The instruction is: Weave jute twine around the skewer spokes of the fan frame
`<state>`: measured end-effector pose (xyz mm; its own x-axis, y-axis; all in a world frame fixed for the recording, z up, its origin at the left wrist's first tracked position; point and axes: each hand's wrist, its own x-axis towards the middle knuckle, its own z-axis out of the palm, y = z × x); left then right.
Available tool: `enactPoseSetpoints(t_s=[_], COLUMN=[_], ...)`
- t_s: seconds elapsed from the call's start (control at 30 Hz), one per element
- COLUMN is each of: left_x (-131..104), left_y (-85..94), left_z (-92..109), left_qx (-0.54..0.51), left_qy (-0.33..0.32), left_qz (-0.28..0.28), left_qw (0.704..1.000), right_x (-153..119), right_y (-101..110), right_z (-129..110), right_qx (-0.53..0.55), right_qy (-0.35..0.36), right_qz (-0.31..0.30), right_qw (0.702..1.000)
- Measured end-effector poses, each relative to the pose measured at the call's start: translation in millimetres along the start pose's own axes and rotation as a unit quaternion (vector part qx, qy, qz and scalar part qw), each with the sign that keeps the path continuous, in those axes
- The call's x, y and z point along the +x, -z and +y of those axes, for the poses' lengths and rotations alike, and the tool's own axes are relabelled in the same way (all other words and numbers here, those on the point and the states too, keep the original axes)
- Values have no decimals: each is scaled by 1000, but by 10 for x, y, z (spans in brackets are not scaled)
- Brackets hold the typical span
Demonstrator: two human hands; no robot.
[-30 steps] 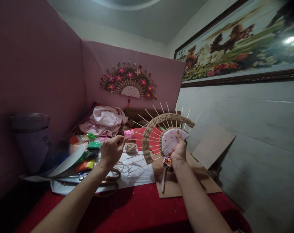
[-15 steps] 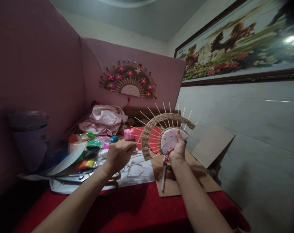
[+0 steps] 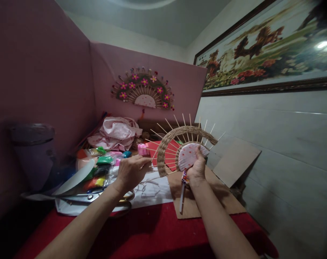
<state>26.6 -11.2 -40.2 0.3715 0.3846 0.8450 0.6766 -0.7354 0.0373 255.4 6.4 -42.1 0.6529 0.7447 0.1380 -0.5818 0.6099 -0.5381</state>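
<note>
A half-round fan frame of thin wooden sticks, with a woven band of brown twine (image 3: 169, 140), is held upright over the table. My right hand (image 3: 197, 167) is closed round its pink, dotted cloth-covered centre (image 3: 187, 157), thumb on the front. The stick tips stick out past the band. At the band's left end, my left hand (image 3: 133, 171) is closed in a pinch on a thin strand of twine, close to the stick tips. The fingertips partly hide the strand. Beneath my right hand, a white strip with a patterned, flowery end (image 3: 183, 180) lies over the cardboard.
Large scissors (image 3: 90, 197) and colourful clay packets (image 3: 104, 160) lie at the left. A brown cardboard sheet (image 3: 220, 201) and white paper (image 3: 163, 194) are on the red cloth (image 3: 158, 230). Crumpled pink fabric (image 3: 117, 129) sits behind. A finished flowered fan (image 3: 143, 88) hangs on the pink panel.
The fan has shifted very slightly, its right-hand stick tips a little further right. Both hands keep their grip and nearly the same place.
</note>
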Motion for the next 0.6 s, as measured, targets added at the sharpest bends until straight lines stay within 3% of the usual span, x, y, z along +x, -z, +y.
enactPoseSetpoints(t_s=[0.2, 0.3, 0.37, 0.47, 0.6], left_x=[60, 92, 105, 111, 85], left_y=[164, 214, 205, 151, 59], left_z=[37, 7, -30, -77, -67], left_qx=[-50, -153, -266, -412, -527], left_qy=[49, 120, 206, 323, 391], left_qz=[-27, -17, -11, -19, -62], left_qw=[997, 981, 942, 852, 752], right_x=[28, 51, 71, 98, 95], right_y=[9, 23, 41, 69, 75], right_z=[-50, -74, -77, -64, -48], right_qx=[-2, 0, 0, -2, 2], right_qy=[-19, -22, -20, -18, -35], right_qz=[13, 14, 6, -7, -4], right_qw=[1000, 1000, 1000, 1000, 999])
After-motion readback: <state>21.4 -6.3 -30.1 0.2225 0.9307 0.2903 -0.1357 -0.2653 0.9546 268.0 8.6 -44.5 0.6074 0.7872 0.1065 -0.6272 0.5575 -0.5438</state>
